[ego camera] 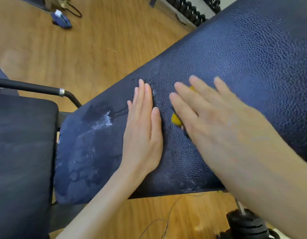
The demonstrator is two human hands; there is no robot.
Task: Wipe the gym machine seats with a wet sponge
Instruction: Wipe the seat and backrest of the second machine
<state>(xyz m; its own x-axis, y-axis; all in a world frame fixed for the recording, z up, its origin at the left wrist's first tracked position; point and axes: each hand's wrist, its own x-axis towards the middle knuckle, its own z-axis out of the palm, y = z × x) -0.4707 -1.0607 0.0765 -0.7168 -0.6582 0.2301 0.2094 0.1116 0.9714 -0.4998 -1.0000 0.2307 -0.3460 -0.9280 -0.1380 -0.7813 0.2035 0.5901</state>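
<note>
Wood-grain flooring surrounds a long navy padded bench seat with pebbled vinyl, running diagonally from lower left to upper right. On it lies a yellow sponge, almost wholly covered by the right hand; only two yellow slivers show, one below the lowest finger near the palm edge, one between the fingers higher up. Right-hand fingers are straight, slightly spread and pressed flat over the sponge; the hand is motion-blurred. Just beside it, apart from the sponge, the left hand rests palm-down on the seat, fingers straight and held together. Wet patches and white streaks mark the seat's lower end. A second dark pad sits at left, with a black handlebar above it.
</note>
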